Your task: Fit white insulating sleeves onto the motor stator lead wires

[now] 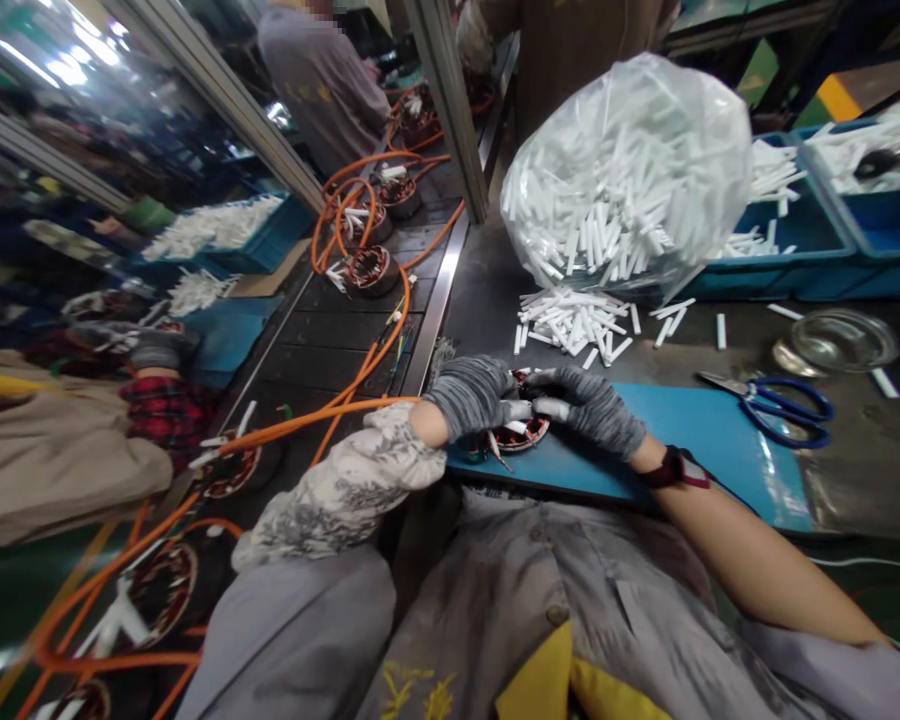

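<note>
Orange cord (356,407) runs at nine o'clock from the copper-wire ring (534,436), which sits on the blue mat's (675,440) left end. My gloved left hand (476,397) curls over its ten o'clock edge; my right hand (592,408) bends in from two. I can't tell whether my fingers pinch anything there. Loose white tubes (574,320) and their bulging bag (630,180) lie toward one, blue-handled scissors (784,408) at three.

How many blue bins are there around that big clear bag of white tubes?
2. The first bin is partly behind the bag; the second bin sits to its right, at the picture's edge. The bag may hide more.
</note>
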### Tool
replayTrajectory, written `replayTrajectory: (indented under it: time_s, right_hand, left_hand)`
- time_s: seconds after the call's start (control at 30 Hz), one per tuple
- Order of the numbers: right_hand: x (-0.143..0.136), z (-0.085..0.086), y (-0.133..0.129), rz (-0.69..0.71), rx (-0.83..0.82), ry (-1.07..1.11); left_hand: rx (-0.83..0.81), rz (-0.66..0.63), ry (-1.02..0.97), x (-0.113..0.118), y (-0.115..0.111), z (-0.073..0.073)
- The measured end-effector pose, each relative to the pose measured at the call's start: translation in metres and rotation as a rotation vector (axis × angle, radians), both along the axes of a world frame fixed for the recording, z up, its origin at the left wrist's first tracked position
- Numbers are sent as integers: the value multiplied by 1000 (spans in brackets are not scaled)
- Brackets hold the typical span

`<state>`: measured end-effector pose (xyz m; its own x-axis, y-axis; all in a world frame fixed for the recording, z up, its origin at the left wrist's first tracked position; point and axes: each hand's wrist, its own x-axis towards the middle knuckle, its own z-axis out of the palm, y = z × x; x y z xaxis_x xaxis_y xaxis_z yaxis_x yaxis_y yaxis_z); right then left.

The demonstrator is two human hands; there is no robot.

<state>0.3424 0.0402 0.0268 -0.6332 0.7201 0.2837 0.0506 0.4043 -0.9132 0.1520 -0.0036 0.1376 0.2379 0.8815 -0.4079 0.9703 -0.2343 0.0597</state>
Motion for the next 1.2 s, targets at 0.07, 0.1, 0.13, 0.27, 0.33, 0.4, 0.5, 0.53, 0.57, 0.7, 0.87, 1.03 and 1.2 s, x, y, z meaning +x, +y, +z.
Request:
replayTrajectory:
  time_s: [0.07, 0.1, 0.13, 0.27, 0.33, 0.4, 0.5, 0.53, 0.57, 0.7, 0.87, 1.03, 1.2]
  right_hand:
    - [11, 2, -1, -42, -28, 6]
    - [18, 2, -2, -68, -22, -8]
    - [25, 3, -4, -95, -13, -29]
    - [44, 3, -15, -226, -6, -85]
    - [44, 2, -20, -236, -13, -69]
    - [39, 2, -22, -203, -21, -45]
    - [31, 3, -24, -186, -3, -40]
    - [29, 3, -25, -188, 16, -38]
    - [28, 5, -26, -176, 39, -32]
    - [21, 12, -29, -9, 98, 2]
    - [5, 13, -20, 133, -53, 28]
    - [-2, 9, -8, 222, -236, 59]
    - [-7, 14, -7, 213, -470, 135]
  left_hand:
    - [85, -21, 84, 16, -2, 2]
    - [128, -30, 86, 20, -2, 1]
    - [157, -48, 64, 21, -1, 0]
    - [99, -115, -129, -1, 18, -9]
    - [8, -40, -160, -10, 31, -12]
    - [-13, 58, -135, -10, 36, -12]
    - [185, 60, -62, -4, 21, -6]
    - [284, 15, -56, -3, 12, -4]
    - [375, -52, -73, -5, 2, -2]
    - [460, -257, -195, -22, -25, -10]
    - [302, -301, -304, -40, -22, -34]
    - [269, -282, -552, -50, -13, -39]
    - [123, -180, -875, -50, -15, -46]
